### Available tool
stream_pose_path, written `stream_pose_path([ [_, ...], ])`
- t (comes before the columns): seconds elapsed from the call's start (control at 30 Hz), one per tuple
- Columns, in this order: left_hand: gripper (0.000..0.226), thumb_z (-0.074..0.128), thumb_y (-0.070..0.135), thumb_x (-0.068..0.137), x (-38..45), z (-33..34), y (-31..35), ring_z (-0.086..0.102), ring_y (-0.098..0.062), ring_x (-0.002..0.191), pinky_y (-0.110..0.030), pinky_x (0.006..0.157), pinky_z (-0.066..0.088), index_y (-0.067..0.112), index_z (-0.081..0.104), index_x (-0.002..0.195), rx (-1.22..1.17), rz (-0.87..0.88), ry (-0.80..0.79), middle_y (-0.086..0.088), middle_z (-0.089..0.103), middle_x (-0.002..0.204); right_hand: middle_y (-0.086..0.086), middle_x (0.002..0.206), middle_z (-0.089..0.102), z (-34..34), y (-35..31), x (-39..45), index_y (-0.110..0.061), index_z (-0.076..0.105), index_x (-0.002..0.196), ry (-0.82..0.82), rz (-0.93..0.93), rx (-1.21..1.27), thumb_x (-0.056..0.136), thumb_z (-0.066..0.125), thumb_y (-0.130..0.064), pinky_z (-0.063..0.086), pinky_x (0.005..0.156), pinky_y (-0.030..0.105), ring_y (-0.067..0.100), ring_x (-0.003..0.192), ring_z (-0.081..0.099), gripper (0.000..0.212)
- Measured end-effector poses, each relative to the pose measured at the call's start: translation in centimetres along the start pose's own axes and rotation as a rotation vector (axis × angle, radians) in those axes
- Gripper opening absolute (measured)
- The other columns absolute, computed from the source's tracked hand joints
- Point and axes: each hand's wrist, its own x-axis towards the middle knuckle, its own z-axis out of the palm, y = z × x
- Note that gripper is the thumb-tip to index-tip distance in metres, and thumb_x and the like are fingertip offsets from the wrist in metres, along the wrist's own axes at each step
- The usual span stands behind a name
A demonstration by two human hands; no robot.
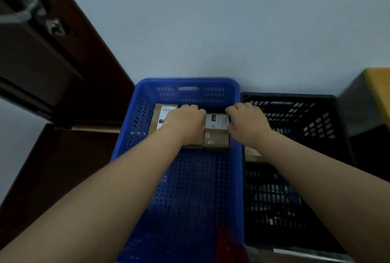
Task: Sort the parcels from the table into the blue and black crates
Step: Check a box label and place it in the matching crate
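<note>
The blue crate (185,189) stands on the floor against the wall, with the black crate (295,178) right beside it. Inside the blue crate, a brown cardboard parcel (216,134) with a white label sits at the far end. My left hand (185,121) grips its left side and my right hand (247,121) grips its right side, fingers curled over the far edge. A second brown parcel (161,117) lies to the left, partly hidden under my left hand. Another parcel (252,154) shows in the black crate, mostly hidden by my right forearm.
A dark wooden door (42,72) with a metal handle stands open on the left. A yellow-topped table corner (377,85) juts in at the right. The pale wall runs behind both crates. Something red (230,248) shows at the bottom edge.
</note>
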Motion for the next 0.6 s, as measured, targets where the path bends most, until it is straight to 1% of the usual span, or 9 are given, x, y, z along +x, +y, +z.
stream_pose_path([
  [0.07, 0.035, 0.047, 0.029, 0.098, -2.1, -2.0, 2.1, 0.049, -0.027, 0.114, -0.038, 0.071, 0.039, 0.017, 0.048, 0.13, 0.007, 0.039, 0.073, -0.007, 0.051, 0.124, 0.008, 0.13, 0.052, -1.9, 0.6, -3.4, -0.015, 0.048, 0.131, 0.058, 0.054, 0.023, 0.096, 0.048, -0.028, 0.039, 0.096, 0.039, 0.029, 0.12, 0.046, 0.037],
  [0.1, 0.035, 0.045, 0.029, 0.099, -3.5, -2.7, 3.2, 0.049, -0.027, 0.115, -0.039, 0.072, 0.041, 0.017, 0.048, 0.131, -0.008, 0.054, 0.097, -0.007, 0.051, 0.124, 0.009, 0.129, 0.053, -2.7, 0.7, -5.4, -0.015, 0.049, 0.129, 0.084, 0.083, 0.038, 0.096, 0.049, -0.029, 0.039, 0.095, 0.038, 0.03, 0.119, 0.046, 0.036],
  [0.17, 0.037, 0.044, 0.029, 0.099, -6.5, -3.9, 5.5, 0.048, -0.029, 0.118, -0.043, 0.085, 0.048, 0.016, 0.047, 0.133, -0.038, 0.103, 0.115, -0.008, 0.05, 0.127, 0.009, 0.128, 0.053, -4.1, 0.8, -9.6, -0.014, 0.051, 0.129, 0.12, 0.131, 0.045, 0.096, 0.049, -0.03, 0.039, 0.094, 0.039, 0.03, 0.119, 0.046, 0.037],
  [0.2, 0.038, 0.044, 0.03, 0.099, -8.0, -4.4, 6.8, 0.047, -0.029, 0.12, -0.045, 0.089, 0.048, 0.016, 0.047, 0.135, -0.034, 0.135, 0.113, -0.008, 0.05, 0.128, 0.008, 0.129, 0.053, -4.8, 0.8, -11.7, -0.015, 0.051, 0.129, 0.123, 0.157, 0.034, 0.095, 0.049, -0.031, 0.039, 0.095, 0.039, 0.029, 0.12, 0.046, 0.037],
  [0.23, 0.039, 0.045, 0.032, 0.099, -9.4, -5.1, 8.0, 0.046, -0.029, 0.121, -0.046, 0.091, 0.048, 0.017, 0.046, 0.136, -0.021, 0.166, 0.121, -0.008, 0.049, 0.13, 0.008, 0.129, 0.053, -5.5, 0.8, -13.7, -0.015, 0.051, 0.129, 0.134, 0.183, 0.024, 0.095, 0.049, -0.032, 0.039, 0.096, 0.039, 0.029, 0.12, 0.046, 0.038],
  [0.37, 0.038, 0.047, 0.034, 0.099, -13.2, -8.7, 12.3, 0.046, -0.029, 0.118, -0.047, 0.089, 0.05, 0.015, 0.049, 0.131, 0.053, 0.261, 0.242, -0.009, 0.051, 0.126, 0.006, 0.128, 0.054, -8.7, 1.4, -20.4, -0.017, 0.054, 0.127, 0.244, 0.24, -0.008, 0.095, 0.049, -0.033, 0.039, 0.095, 0.039, 0.028, 0.118, 0.047, 0.036],
  [0.47, 0.037, 0.046, 0.035, 0.098, -14.6, -11.1, 16.1, 0.046, -0.028, 0.117, -0.044, 0.084, 0.05, 0.015, 0.049, 0.13, 0.117, 0.358, 0.294, -0.008, 0.051, 0.123, 0.006, 0.128, 0.055, -10.7, 2.7, -24.8, -0.018, 0.055, 0.127, 0.29, 0.285, -0.024, 0.095, 0.049, -0.033, 0.04, 0.094, 0.038, 0.028, 0.118, 0.048, 0.036],
  [0.53, 0.037, 0.046, 0.035, 0.097, -15.1, -12.3, 19.0, 0.045, -0.028, 0.118, -0.041, 0.083, 0.046, 0.016, 0.049, 0.13, 0.142, 0.432, 0.32, -0.008, 0.05, 0.122, 0.006, 0.127, 0.055, -11.8, 4.2, -27.6, -0.018, 0.055, 0.125, 0.316, 0.338, -0.029, 0.095, 0.049, -0.033, 0.04, 0.095, 0.038, 0.028, 0.118, 0.047, 0.034],
  [0.6, 0.038, 0.046, 0.035, 0.097, -15.3, -13.2, 22.0, 0.045, -0.028, 0.118, -0.041, 0.083, 0.045, 0.017, 0.049, 0.13, 0.158, 0.5, 0.349, -0.007, 0.051, 0.122, 0.006, 0.126, 0.054, -12.6, 6.0, -30.4, -0.018, 0.055, 0.123, 0.334, 0.404, -0.029, 0.094, 0.049, -0.033, 0.039, 0.094, 0.038, 0.029, 0.118, 0.047, 0.033],
])
